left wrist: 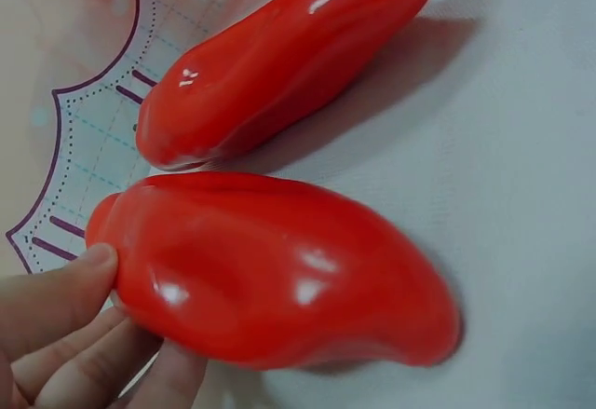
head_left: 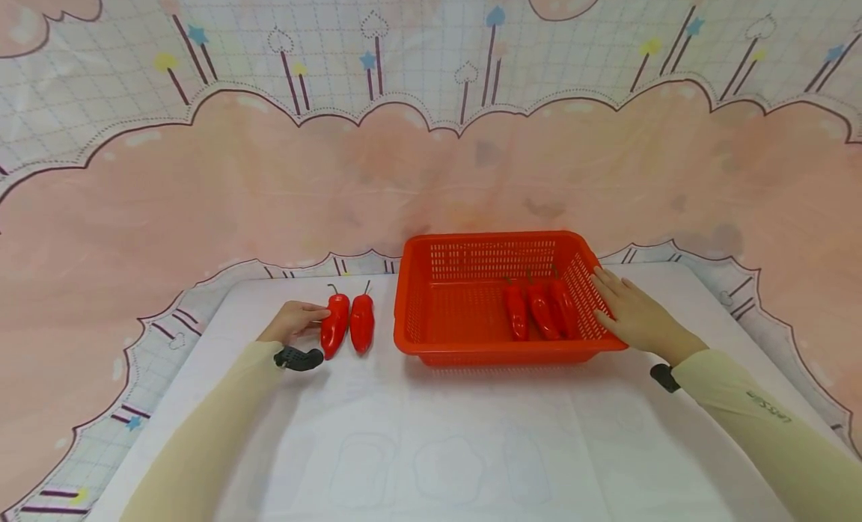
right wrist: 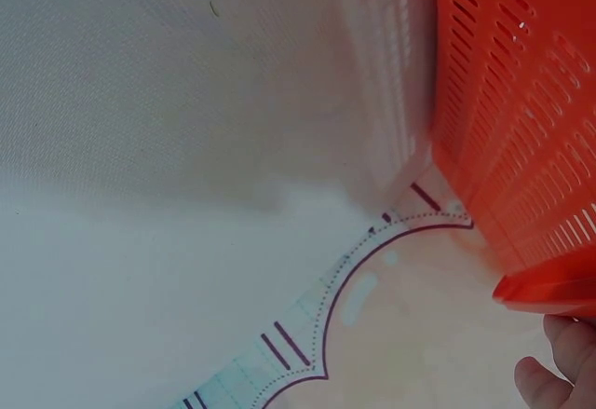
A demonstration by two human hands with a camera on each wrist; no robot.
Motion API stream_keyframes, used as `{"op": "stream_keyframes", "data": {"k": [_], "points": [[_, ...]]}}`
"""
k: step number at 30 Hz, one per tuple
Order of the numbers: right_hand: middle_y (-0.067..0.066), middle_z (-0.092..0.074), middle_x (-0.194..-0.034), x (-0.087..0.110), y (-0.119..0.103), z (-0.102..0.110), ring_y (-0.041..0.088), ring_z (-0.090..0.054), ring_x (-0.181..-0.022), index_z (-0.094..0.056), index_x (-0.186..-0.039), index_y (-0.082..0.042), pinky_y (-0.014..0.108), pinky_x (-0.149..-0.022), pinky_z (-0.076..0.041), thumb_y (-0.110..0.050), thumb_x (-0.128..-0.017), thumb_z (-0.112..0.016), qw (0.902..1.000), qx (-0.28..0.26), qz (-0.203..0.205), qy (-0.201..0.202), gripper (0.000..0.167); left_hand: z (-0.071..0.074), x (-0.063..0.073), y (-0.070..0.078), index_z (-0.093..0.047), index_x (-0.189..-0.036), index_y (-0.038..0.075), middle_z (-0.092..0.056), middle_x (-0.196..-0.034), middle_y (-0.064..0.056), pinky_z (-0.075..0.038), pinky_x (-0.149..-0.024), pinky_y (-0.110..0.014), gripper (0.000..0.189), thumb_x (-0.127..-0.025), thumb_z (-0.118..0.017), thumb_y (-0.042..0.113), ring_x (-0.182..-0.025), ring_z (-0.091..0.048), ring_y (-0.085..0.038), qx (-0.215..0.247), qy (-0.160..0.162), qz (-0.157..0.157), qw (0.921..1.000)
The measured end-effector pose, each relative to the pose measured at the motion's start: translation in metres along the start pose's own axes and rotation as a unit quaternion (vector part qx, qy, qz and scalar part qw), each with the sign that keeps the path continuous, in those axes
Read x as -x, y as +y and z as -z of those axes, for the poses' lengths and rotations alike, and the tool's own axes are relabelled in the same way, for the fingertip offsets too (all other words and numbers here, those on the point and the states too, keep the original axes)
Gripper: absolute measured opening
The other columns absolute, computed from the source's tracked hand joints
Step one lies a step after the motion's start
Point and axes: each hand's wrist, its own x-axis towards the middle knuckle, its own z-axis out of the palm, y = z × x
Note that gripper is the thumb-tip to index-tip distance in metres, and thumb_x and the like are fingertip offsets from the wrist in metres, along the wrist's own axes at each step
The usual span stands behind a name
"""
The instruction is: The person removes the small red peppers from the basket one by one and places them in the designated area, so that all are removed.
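Two glossy red chili peppers lie side by side left of the basket. My left hand (head_left: 294,321) holds the left red pepper (head_left: 334,326) near its stem end. In the left wrist view, the thumb (left wrist: 98,265) is on top of that pepper (left wrist: 279,274) and the other fingers are along its side. The second pepper (left wrist: 279,64) lies beside it, untouched. My right hand (head_left: 636,312) rests at the right rim of a red plastic basket (head_left: 501,349), fingers extended. Inside the basket's right half lie three red peppers (head_left: 541,311). The right wrist view shows only fingertips (right wrist: 568,344) beside the basket rim.
A white cloth-covered table (head_left: 471,440) carries everything. Behind it hangs a patterned pink and white cloth (head_left: 323,185), close to the basket's back edge. Dark straps (head_left: 299,359) sit around my wrists.
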Motion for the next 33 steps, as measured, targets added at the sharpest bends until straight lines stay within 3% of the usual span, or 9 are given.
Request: {"op": "stream_keyframes", "data": {"k": [10,21,26,33], "points": [[0.029,-0.016,-0.153,0.000,-0.002,0.002,0.044,-0.015,-0.141,-0.021,-0.144,0.011,0.060,-0.115,-0.014,-0.025,-0.094,-0.049,1.0000,-0.003,0.000,-0.002,0.068,-0.002,0.006,0.000,-0.045,-0.132,-0.011,-0.049,-0.134,-0.028,-0.044,-0.104,-0.041,0.047,-0.096,-0.052,0.019,-0.106,-0.060,-0.028,0.014,0.005,-0.008,0.9999],[0.029,-0.016,-0.153,0.001,-0.003,0.003,0.044,-0.015,-0.141,-0.021,-0.144,0.011,0.060,-0.115,-0.013,-0.026,-0.094,-0.049,1.0000,-0.008,-0.001,-0.002,0.068,0.004,0.013,0.000,-0.041,-0.137,-0.007,-0.046,-0.137,-0.026,-0.038,-0.109,-0.045,0.052,-0.098,-0.048,0.027,-0.123,-0.049,-0.037,0.013,-0.035,-0.016,0.9992],[0.029,-0.017,-0.152,0.002,-0.004,0.003,0.044,-0.016,-0.141,-0.022,-0.144,0.011,0.059,-0.114,-0.015,-0.026,-0.094,-0.049,1.0000,-0.004,0.000,0.000,0.068,0.006,0.014,-0.001,-0.041,-0.139,-0.002,-0.046,-0.139,-0.023,-0.038,-0.108,-0.047,0.056,-0.096,-0.050,0.033,-0.124,-0.049,-0.036,0.016,-0.032,-0.002,0.9994],[0.029,-0.017,-0.152,0.002,-0.005,0.003,0.044,-0.017,-0.140,-0.022,-0.143,0.011,0.060,-0.114,-0.016,-0.026,-0.093,-0.050,1.0000,-0.007,-0.002,0.003,0.068,0.012,0.014,-0.003,-0.034,-0.141,-0.005,-0.042,-0.141,-0.026,-0.039,-0.108,-0.044,0.060,-0.097,-0.049,0.033,-0.122,-0.052,-0.035,0.028,-0.027,0.016,0.9991]]}}
